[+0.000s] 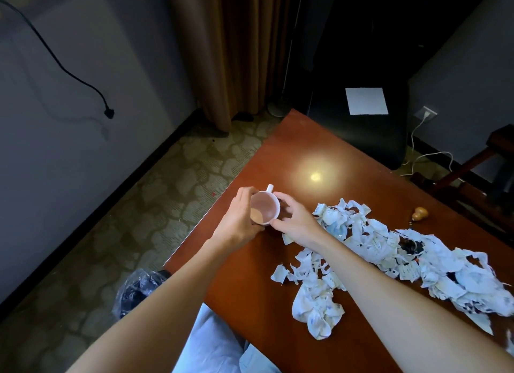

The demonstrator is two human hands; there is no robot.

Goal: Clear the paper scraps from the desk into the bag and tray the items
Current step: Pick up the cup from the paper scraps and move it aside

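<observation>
Hands noted: left hand and right hand are curled round a white cup near the tabletop's left edge. Bag is seen on the floor below that edge. Paper scraps are heaped rightward; bare surface is left beyond the cup.

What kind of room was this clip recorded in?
Probably a hotel room, though that's a guess: a polished wooden desk, patterned carpet, a heavy brown curtain and a black chair.
</observation>
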